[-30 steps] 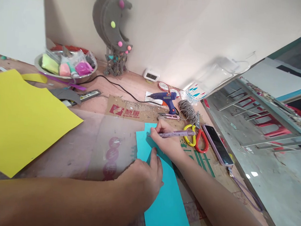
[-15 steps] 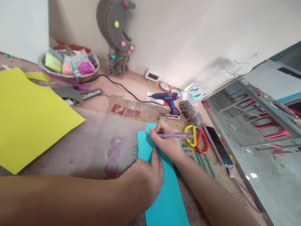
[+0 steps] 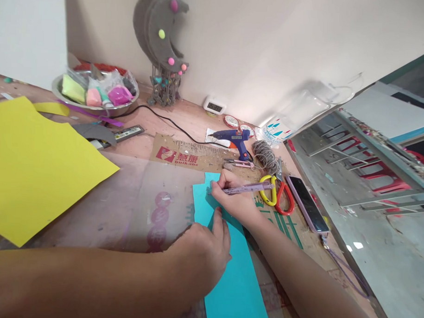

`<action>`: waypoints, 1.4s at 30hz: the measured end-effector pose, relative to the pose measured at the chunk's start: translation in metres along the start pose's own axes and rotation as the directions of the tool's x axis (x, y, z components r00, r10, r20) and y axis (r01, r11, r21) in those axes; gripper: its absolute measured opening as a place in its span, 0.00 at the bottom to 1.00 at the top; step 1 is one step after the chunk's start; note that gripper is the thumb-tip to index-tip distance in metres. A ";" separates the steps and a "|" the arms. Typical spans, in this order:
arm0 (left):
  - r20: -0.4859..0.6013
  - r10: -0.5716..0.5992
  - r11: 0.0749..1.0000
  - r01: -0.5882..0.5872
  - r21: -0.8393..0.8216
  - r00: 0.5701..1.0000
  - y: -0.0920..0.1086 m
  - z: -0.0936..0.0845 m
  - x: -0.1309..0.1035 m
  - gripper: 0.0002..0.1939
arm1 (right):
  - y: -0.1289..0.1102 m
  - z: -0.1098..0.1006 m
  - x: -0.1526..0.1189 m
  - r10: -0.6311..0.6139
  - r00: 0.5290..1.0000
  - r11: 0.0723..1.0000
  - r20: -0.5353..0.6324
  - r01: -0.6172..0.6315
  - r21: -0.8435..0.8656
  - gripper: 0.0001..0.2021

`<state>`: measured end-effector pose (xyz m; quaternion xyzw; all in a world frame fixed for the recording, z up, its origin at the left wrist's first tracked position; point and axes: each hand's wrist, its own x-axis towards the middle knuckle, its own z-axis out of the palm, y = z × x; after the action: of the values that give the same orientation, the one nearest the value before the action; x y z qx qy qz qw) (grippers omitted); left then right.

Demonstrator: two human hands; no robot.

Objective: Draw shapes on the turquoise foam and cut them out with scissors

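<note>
A long strip of turquoise paper [image 3: 233, 280] lies over the cardboard and clear sheet in front of me. Near its far end, my right hand [image 3: 233, 194] is closed around a purple pen [image 3: 254, 187], whose tip points at the paper's upper part. My left hand [image 3: 209, 242] rests on the same paper just below, its fingers stretched out and pressing flat, holding nothing. Yellow scissor handles [image 3: 268, 190] and a red handle [image 3: 285, 198] lie right of my right hand. A large yellow sheet [image 3: 45, 167] is at the left.
Behind the paper lie a blue glue gun [image 3: 235, 139], pink-handled snips [image 3: 238, 163] and grey yarn [image 3: 265, 156]. A phone [image 3: 308, 204] sits near the right edge. A metal bowl [image 3: 95, 107] of clay bags and a grey moon decoration [image 3: 157, 36] stand at the back.
The pen's rear end has tilted slightly upward in my right hand. My left hand keeps its place on the paper, and the view has shifted a little.
</note>
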<state>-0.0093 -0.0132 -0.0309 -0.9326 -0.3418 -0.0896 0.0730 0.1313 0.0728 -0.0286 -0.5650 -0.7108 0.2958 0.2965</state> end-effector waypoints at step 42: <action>0.090 0.017 0.999 -0.015 -0.032 0.996 -0.001 -0.005 0.002 0.27 | 0.002 -0.006 -0.003 -0.013 1.000 1.000 0.024 0.014 -0.024 0.13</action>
<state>-0.0087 -0.0120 -0.0257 -0.9395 -0.3358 -0.0521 0.0434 0.1376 0.0710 -0.0270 -0.5601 -0.7217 0.2921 0.2831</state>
